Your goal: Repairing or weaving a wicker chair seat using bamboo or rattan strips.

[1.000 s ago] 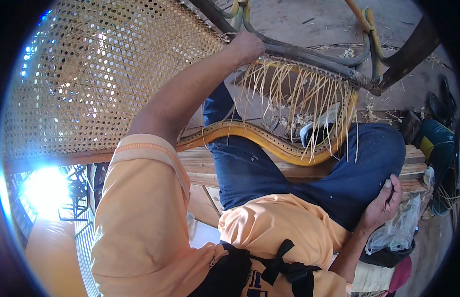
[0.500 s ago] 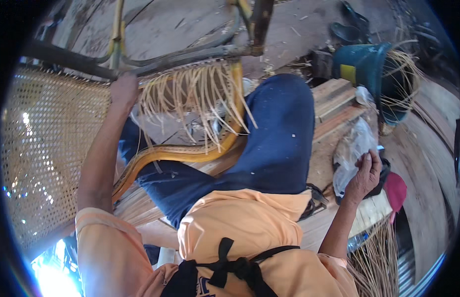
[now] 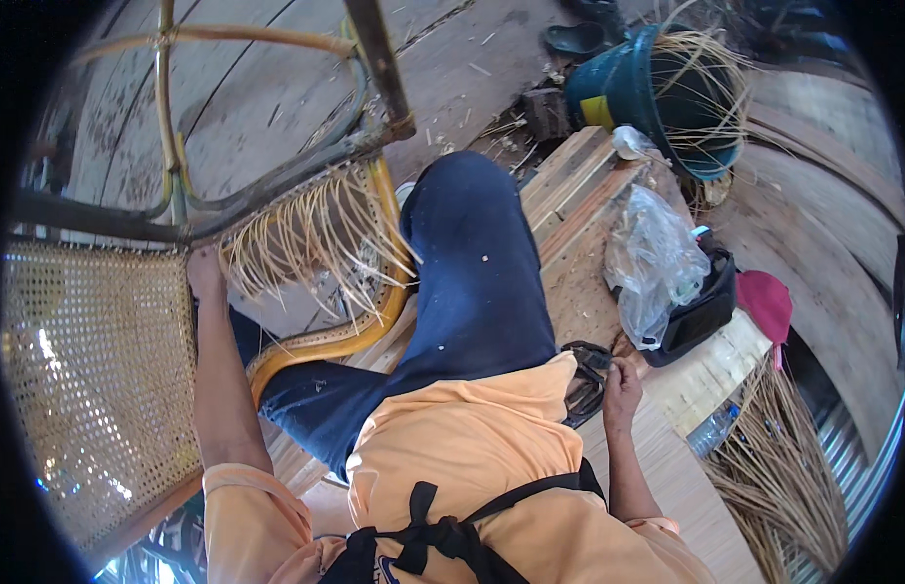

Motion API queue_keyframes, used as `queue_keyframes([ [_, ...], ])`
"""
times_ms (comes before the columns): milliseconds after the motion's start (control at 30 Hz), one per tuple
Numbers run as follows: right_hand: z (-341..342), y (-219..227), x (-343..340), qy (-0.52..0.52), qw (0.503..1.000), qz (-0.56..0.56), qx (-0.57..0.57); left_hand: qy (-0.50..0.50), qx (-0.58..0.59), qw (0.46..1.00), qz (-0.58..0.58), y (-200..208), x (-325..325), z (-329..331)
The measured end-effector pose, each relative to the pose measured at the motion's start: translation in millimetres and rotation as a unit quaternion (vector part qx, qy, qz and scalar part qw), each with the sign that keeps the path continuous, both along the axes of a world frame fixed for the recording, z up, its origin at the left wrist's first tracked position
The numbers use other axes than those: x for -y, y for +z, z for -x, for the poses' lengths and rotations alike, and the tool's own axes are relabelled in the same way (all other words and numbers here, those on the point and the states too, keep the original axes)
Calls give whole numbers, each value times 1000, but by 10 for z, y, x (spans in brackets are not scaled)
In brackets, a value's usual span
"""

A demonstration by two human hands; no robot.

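Note:
A rattan chair frame (image 3: pixel 277 190) with dark poles leans over my left side. My left hand (image 3: pixel 207 273) is closed on its rail, between the woven cane panel (image 3: pixel 102 360) and a fringe of loose cane strands (image 3: pixel 306 229); its fingertips are hidden by the frame. The yellow curved rattan edge (image 3: pixel 340 341) crosses over my left leg. My right hand (image 3: pixel 623 394) is closed, low beside my right hip, next to some black straps (image 3: pixel 587 375). Whatever lies between its fingers is too small to make out.
At the right lie a clear plastic bag (image 3: pixel 652 258), a black case (image 3: pixel 701 316) and a dark red cap (image 3: pixel 764 304). Beyond them a green bucket (image 3: pixel 608 92) lies tipped, with cane strands in it. A bundle of cane (image 3: pixel 783 467) and a plastic bottle (image 3: pixel 713 430) are nearer.
My right hand has drawn back from the plastic bag to beside my hip, its fingers closed. The view has shifted right; my left hand remains at the chair frame.

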State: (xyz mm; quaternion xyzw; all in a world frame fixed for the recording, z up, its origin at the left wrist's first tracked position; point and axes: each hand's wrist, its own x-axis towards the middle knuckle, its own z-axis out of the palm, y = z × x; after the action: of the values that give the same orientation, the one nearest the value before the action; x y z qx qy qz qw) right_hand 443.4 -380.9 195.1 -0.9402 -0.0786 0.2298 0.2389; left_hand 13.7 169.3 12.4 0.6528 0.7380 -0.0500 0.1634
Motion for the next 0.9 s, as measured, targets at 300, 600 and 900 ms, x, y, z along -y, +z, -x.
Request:
queue_keyframes([
  [300, -241, 75, 49, -21, 995, -13, 95, -63, 551, 706, 440, -87, -532, 515],
  [600, -1369, 318, -821, -51, 980, -28, 189, -34, 59, 991, 117, -117, -12, 19],
  [900, -1211, 197, -1022, -230, 879, -403, 110, -207, -234, 945, 96, 17, -12, -84],
])
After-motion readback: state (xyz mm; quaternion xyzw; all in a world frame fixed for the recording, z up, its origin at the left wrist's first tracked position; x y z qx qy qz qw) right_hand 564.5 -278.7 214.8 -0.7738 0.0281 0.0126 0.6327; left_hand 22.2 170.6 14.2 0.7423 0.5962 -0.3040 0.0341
